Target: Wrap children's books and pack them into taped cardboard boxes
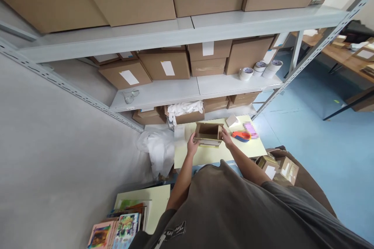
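Observation:
A small open cardboard box point(208, 137) is held between my two hands over the pale yellow table point(187, 157). My left hand point(192, 144) grips its left side, fingers closed on the cardboard. At the opposite end, my right hand point(226, 137) holds the box's right side. The box's mouth faces up toward me, and its inside looks bare brown. Just right of my right hand lies an orange and blue tool point(241, 136), its kind not clear, beside a blurred pink item point(250, 129). Behind it sits a small white box point(232, 120).
Grey metal shelving point(181, 90) rises past the table, holding cartons point(163, 65) and white tape rolls point(246, 73). White plastic sheeting point(160, 149) hangs at the table's left. A big carton with parcels point(285, 169) stands right. Books point(125, 227) lie at lower left.

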Tool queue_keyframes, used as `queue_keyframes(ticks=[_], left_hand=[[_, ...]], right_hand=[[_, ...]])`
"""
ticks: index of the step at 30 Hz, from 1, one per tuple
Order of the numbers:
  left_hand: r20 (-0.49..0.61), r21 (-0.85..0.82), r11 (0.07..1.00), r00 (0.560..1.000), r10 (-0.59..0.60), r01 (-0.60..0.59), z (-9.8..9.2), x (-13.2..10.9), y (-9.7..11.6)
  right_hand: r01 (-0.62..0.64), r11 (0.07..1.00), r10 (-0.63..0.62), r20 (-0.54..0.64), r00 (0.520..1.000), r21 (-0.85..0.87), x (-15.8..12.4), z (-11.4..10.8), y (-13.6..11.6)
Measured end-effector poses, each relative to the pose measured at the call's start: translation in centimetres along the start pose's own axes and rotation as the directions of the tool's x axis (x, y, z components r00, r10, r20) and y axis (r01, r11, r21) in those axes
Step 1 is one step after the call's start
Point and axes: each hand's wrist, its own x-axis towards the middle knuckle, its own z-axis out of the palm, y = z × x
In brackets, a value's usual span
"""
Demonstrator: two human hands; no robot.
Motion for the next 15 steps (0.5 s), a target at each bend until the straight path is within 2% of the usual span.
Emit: queue_keyframes(ticks=[3,6,11,15], left_hand=[[0.042,0.015,1.000,0.999,0.002,-0.003,-0.6,0.3,0.5],[0.057,0.081,0.997,0.998,0.010,-0.014,-0.7,0.7,1.2],[0.005,0.206,0.978,1.000,0.027,-0.027,0.6,0.9,1.5],[-0.087,0.283,0.959,0.996,0.020,0.006,2.0,1.3,1.5]], right_hand=[[-0.094,0.991,0.094,0.006,0.996,0.093,-0.1,-0.8,0.0],[-0.059,0.994,0.062,-0.032,0.998,0.096,-0.3,-1.3,0.1],[-0.067,0.993,0.077,-0.106,0.991,0.093,-0.4,-1.4,0.6],[-0.088,0.992,0.095,-0.071,0.993,0.093,-0.9,-2.3,0.8]])
